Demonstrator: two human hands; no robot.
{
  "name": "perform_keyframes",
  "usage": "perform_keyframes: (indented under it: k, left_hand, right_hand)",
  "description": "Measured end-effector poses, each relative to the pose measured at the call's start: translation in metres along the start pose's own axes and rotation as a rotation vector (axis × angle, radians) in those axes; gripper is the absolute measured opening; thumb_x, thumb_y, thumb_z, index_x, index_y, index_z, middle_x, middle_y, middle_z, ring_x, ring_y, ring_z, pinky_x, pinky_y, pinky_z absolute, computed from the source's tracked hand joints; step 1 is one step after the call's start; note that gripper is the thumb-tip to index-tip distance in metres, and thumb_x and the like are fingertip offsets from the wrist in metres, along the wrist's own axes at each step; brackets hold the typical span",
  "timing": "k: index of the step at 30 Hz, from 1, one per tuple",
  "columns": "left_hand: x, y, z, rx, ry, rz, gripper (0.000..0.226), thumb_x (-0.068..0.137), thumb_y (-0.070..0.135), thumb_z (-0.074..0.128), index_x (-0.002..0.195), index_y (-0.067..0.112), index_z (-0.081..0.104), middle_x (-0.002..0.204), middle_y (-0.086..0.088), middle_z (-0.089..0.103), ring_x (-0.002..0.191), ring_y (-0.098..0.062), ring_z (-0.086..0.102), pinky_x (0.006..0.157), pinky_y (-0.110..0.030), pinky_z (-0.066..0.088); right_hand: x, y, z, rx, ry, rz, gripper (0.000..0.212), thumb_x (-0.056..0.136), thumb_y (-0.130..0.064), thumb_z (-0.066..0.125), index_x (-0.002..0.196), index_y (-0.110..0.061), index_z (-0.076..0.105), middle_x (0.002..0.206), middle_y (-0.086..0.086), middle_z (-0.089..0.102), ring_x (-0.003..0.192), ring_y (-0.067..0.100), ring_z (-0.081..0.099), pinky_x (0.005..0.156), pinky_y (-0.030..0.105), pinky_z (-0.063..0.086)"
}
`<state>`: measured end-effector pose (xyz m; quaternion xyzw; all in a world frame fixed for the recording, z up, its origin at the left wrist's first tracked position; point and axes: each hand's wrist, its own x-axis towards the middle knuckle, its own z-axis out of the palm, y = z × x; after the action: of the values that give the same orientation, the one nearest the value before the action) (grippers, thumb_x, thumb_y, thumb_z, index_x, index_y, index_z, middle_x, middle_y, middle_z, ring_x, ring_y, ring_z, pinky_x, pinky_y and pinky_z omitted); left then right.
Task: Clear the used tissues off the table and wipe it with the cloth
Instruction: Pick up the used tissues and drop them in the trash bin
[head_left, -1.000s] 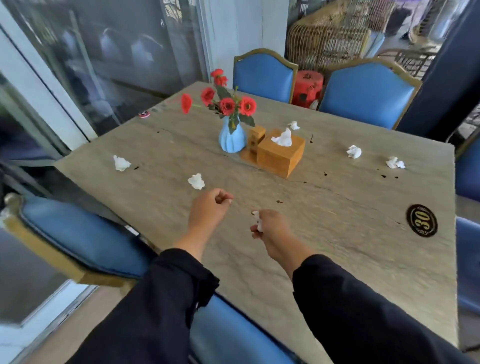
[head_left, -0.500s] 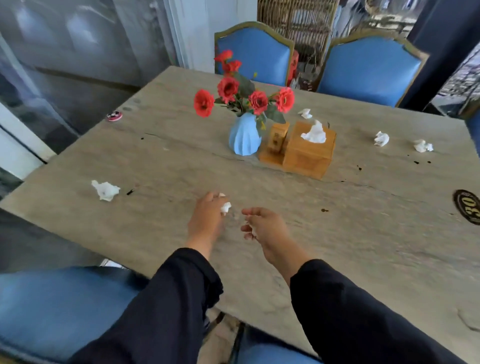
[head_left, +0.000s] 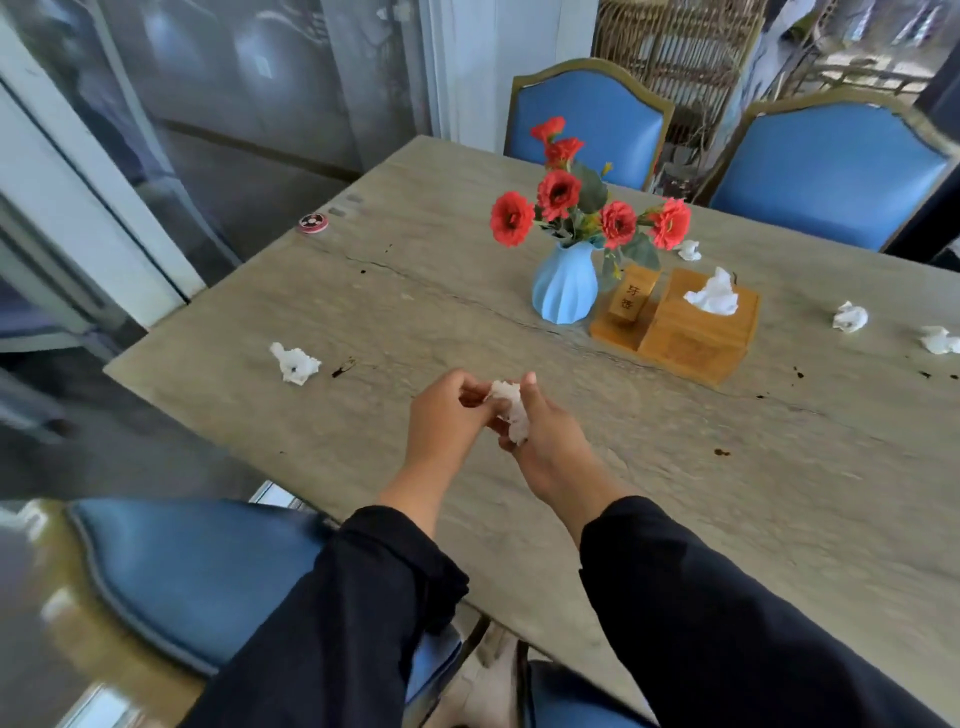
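We list: one tissue box (head_left: 698, 338), wooden, a white tissue (head_left: 714, 299) standing out of its top slot; one blue vase (head_left: 565, 286) holding red flowers (head_left: 558, 193); one small wooden holder (head_left: 632, 299) between them, contents not visible. Our left hand (head_left: 441, 415) and right hand (head_left: 545, 441) meet over the table (head_left: 415, 291), both pinching one crumpled wad (head_left: 511, 413). Loose wads: one left (head_left: 295, 362), one behind the box (head_left: 689, 250), one right (head_left: 850, 317), another (head_left: 940, 340) cut by the frame edge. No cloth seen.
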<state>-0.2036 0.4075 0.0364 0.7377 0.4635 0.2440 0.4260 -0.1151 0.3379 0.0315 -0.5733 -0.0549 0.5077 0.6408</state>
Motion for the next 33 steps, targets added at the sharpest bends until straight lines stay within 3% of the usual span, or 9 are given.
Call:
perform_keyframes:
  k: [7, 9, 11, 13, 16, 19, 22, 27, 33]
  left_hand:
    - [0.052, -0.043, -0.074, 0.214, -0.079, 0.043, 0.015, 0.089, 0.024, 0.064, 0.095, 0.015, 0.073, 0.099, 0.000, 0.071, 0.081, -0.007, 0.056, 0.059, -0.001, 0.036]
    - [0.071, -0.066, -0.100, 0.246, 0.005, 0.042, 0.014, 0.089, 0.016, 0.062, 0.096, 0.016, 0.074, 0.107, -0.004, 0.065, 0.089, -0.011, 0.054, 0.071, -0.001, 0.035]
    - [0.089, -0.092, -0.121, 0.344, 0.104, 0.013, 0.017, 0.087, 0.014, 0.064, 0.097, 0.023, 0.073, 0.117, -0.007, 0.053, 0.106, -0.021, 0.050, 0.089, -0.015, 0.032]
    - [0.105, -0.115, -0.136, 0.445, 0.152, -0.033, 0.023, 0.085, 0.014, 0.065, 0.104, 0.026, 0.069, 0.127, -0.007, 0.045, 0.119, -0.027, 0.042, 0.094, -0.020, 0.026]
    - [0.122, -0.140, -0.150, 0.542, 0.109, -0.113, 0.035, 0.086, 0.023, 0.066, 0.121, 0.029, 0.062, 0.141, -0.007, 0.036, 0.126, -0.032, 0.035, 0.101, -0.034, 0.034]
    - [0.133, -0.156, -0.154, 0.518, 0.035, -0.115, 0.037, 0.086, 0.022, 0.066, 0.123, 0.024, 0.062, 0.133, -0.009, 0.043, 0.120, -0.031, 0.043, 0.094, -0.036, 0.043]
    - [0.133, -0.159, -0.155, 0.438, 0.058, -0.107, 0.027, 0.088, 0.013, 0.062, 0.115, 0.013, 0.066, 0.121, -0.010, 0.050, 0.106, -0.027, 0.054, 0.079, -0.026, 0.040]
    - [0.119, -0.122, -0.146, 0.162, 0.045, -0.089, 0.027, 0.085, 0.021, 0.068, 0.111, 0.016, 0.068, 0.112, -0.004, 0.052, 0.089, -0.017, 0.053, 0.071, -0.019, 0.036]
    - [0.086, -0.059, -0.112, -0.114, -0.088, -0.120, 0.030, 0.069, 0.029, 0.083, 0.090, 0.018, 0.065, 0.087, 0.002, 0.071, 0.080, -0.016, 0.069, 0.079, -0.038, 0.057]
  right_hand:
    - [0.033, 0.020, 0.076, -0.046, 0.104, 0.033, 0.022, 0.096, -0.020, 0.055, 0.111, -0.003, 0.053, 0.100, 0.014, 0.063, 0.070, 0.020, 0.064, 0.053, 0.026, 0.044]
    - [0.043, 0.026, 0.098, -0.017, 0.117, 0.045, 0.013, 0.095, -0.016, 0.055, 0.104, -0.007, 0.050, 0.097, 0.013, 0.060, 0.071, 0.024, 0.064, 0.055, 0.028, 0.048]
    - [0.051, 0.034, 0.117, 0.060, 0.127, 0.059, 0.008, 0.095, -0.011, 0.055, 0.093, -0.009, 0.048, 0.102, 0.015, 0.057, 0.077, 0.032, 0.063, 0.058, 0.032, 0.052]
    - [0.059, 0.043, 0.131, 0.123, 0.136, 0.064, 0.014, 0.094, -0.006, 0.055, 0.085, -0.010, 0.046, 0.105, 0.017, 0.054, 0.086, 0.038, 0.060, 0.064, 0.037, 0.055]
    - [0.071, 0.054, 0.144, 0.125, 0.144, 0.061, 0.010, 0.092, -0.002, 0.057, 0.086, -0.009, 0.051, 0.106, 0.015, 0.053, 0.087, 0.036, 0.060, 0.075, 0.043, 0.055]
    - [0.077, 0.059, 0.149, 0.094, 0.143, 0.049, 0.010, 0.092, -0.001, 0.054, 0.100, -0.007, 0.054, 0.105, 0.013, 0.054, 0.079, 0.028, 0.060, 0.077, 0.041, 0.054]
    - [0.076, 0.058, 0.151, 0.020, 0.126, 0.056, 0.028, 0.092, -0.001, 0.049, 0.119, -0.005, 0.047, 0.109, 0.019, 0.056, 0.069, 0.023, 0.058, 0.061, 0.031, 0.048]
    - [0.069, 0.044, 0.149, -0.043, 0.111, 0.063, 0.034, 0.091, -0.002, 0.044, 0.122, -0.013, 0.051, 0.094, 0.009, 0.055, 0.058, 0.020, 0.053, 0.051, 0.028, 0.035]
    - [0.036, 0.016, 0.118, -0.032, 0.002, -0.014, 0.036, 0.088, -0.004, 0.043, 0.117, -0.018, 0.058, 0.099, 0.008, 0.066, 0.060, 0.019, 0.055, 0.050, 0.026, 0.035]
